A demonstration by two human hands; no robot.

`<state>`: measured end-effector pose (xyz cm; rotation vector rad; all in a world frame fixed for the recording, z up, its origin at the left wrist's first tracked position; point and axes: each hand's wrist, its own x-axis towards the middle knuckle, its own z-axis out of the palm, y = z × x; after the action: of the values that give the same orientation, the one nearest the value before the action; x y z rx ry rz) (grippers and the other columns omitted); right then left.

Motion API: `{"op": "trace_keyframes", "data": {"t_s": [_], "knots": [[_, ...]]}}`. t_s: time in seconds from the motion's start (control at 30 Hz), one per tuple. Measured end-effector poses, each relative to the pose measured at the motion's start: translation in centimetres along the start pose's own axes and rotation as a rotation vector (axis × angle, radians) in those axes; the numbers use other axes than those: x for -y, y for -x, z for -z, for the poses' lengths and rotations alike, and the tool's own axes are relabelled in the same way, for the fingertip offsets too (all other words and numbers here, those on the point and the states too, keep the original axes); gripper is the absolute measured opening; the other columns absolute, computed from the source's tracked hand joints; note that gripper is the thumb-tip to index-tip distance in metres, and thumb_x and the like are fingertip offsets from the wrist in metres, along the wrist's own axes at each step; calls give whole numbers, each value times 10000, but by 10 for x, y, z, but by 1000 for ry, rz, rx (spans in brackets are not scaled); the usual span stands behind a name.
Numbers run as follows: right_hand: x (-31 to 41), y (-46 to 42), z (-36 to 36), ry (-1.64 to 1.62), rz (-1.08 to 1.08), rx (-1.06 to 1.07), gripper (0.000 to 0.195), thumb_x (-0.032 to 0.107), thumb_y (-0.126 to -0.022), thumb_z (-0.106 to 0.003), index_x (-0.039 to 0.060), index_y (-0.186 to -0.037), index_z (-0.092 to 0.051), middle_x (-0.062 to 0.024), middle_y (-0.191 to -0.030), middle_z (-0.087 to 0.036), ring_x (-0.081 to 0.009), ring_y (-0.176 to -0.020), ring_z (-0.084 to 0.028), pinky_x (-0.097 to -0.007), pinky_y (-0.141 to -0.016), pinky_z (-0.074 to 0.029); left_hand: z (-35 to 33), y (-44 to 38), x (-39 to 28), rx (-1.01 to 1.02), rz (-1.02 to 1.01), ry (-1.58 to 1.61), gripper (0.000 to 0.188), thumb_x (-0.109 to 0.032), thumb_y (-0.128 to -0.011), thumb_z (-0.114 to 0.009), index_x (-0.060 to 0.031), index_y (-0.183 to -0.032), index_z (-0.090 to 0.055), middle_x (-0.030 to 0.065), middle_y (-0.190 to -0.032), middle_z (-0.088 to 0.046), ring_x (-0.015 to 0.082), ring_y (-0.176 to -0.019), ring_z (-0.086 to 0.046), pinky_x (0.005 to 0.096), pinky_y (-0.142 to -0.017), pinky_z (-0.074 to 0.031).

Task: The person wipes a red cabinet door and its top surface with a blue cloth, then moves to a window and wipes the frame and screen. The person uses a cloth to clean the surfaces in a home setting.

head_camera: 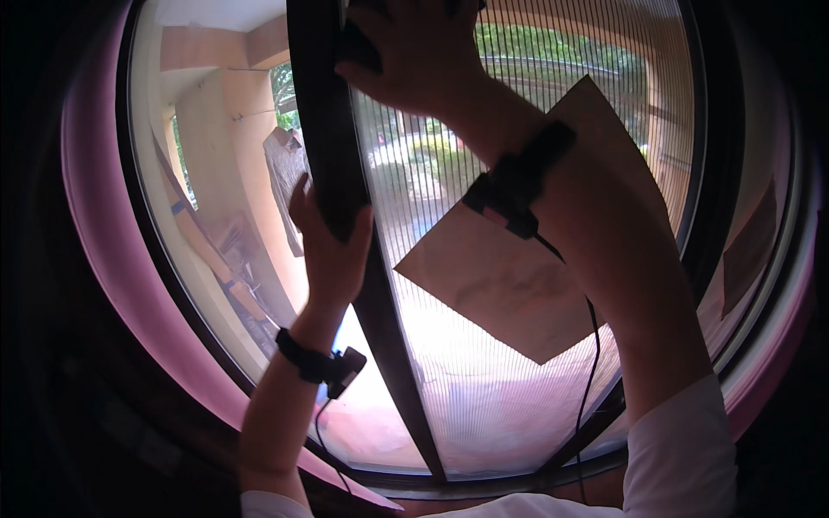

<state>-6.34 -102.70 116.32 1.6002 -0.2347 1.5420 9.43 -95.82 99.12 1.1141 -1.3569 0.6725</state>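
Observation:
A dark window frame post runs down between two glass panes. Around its middle, my left hand rests with thumb and fingers on either side of the post. Higher up, my right hand lies against the top of the post, fingers spread; its fingertips are dark and partly cut off by the picture's upper edge. Behind my right forearm, a square sheet is set cornerwise on the ribbed pane. Both wrists wear black straps with small devices and cables.
Pink curtains or wall edging border the window at the left. Through the clear pane show a hanging garment, a pillar and leaning poles. Another dark sheet is at the far right. A black cable hangs below my right arm.

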Motion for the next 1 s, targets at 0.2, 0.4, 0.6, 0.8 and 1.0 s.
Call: {"op": "trace_keyframes", "data": {"t_s": [0.2,0.4,0.6,0.8,1.0], "knots": [[30,41,-7,-136,37,-17,662,515,-732,-644,86,-1226,-544,-114,-1288,-452,-315,-1259,-348,-700,-954,-197,-10,57,13,-6,44,115,863,-184,-814,-685,14,-1447,-133,254,-1422,-302,380,-1302,-360,422,-1084,-296],[63,80,9,-93,-1,152,718,532,-762,-611,56,-1288,-503,-156,-1367,-393,-357,-1301,-295,-716,-955,-206,-17,63,10,-27,161,206,817,-170,-812,-686,7,-1439,-193,239,-1391,-353,361,-1261,-417,406,-1054,-347],[43,81,4,-44,114,92,694,562,-743,-620,123,-1275,-541,-96,-1342,-451,-331,-1299,-318,-702,-991,-176,-19,62,12,-15,92,186,800,-255,-857,-659,-2,-1447,-182,232,-1415,-322,355,-1269,-405,412,-1050,-343],[-11,45,5,41,19,-21,636,464,-776,-630,103,-1283,-499,-116,-1336,-442,-346,-1287,-325,-683,-978,-194,-15,63,10,0,114,245,804,-248,-855,-664,-1,-1448,-181,220,-1420,-321,349,-1282,-387,405,-1066,-317],[-48,33,12,306,-226,-178,572,373,-843,-593,56,-1303,-468,-181,-1348,-426,-403,-1252,-353,-632,-1000,-240,-14,60,7,-18,98,276,806,-212,-832,-668,5,-1443,-188,221,-1406,-342,349,-1275,-395,406,-1071,-310]]}}
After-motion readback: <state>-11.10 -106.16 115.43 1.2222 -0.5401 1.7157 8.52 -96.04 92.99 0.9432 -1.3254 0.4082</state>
